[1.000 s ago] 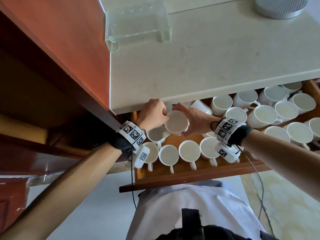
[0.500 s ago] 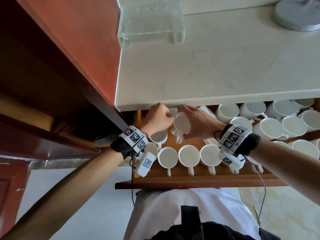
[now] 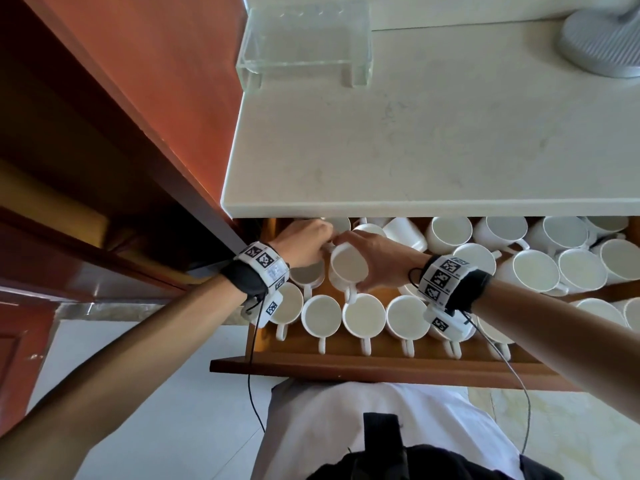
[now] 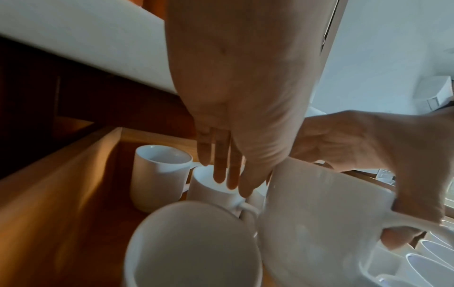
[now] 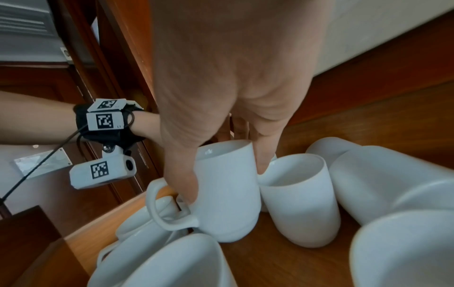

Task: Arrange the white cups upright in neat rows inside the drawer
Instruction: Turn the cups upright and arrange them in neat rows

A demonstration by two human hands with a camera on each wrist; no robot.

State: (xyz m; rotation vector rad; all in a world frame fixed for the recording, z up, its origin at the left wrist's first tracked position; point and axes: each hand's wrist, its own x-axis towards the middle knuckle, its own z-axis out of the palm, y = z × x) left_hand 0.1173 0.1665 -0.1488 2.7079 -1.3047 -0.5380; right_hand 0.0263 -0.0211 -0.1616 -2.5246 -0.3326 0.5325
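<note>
My right hand point(image 3: 367, 258) grips a white cup point(image 3: 348, 268) upright, handle toward me, in the drawer's point(image 3: 346, 367) second row, beside another upright cup point(image 3: 306, 273). In the right wrist view the thumb sits by the handle and the fingers reach over the far rim of this cup point(image 5: 228, 203). My left hand point(image 3: 306, 242) reaches under the counter edge at the back left. Its straight fingers point(image 4: 221, 170) touch a small cup point(image 4: 209, 192), with one more upright cup point(image 4: 157, 174) in the corner. Its thumb is hidden.
A front row of upright cups point(image 3: 363, 318) lines the drawer front, handles toward me. Jumbled cups point(image 3: 533, 271) fill the right side, some lying over. The white counter point(image 3: 415, 133) overhangs the drawer's back and carries a clear stand point(image 3: 304, 39) and a grey round base point(image 3: 602, 39).
The cup both hands held has turned mouth-up and come down into the second row in my right hand. My left hand let go and reached further back under the counter.
</note>
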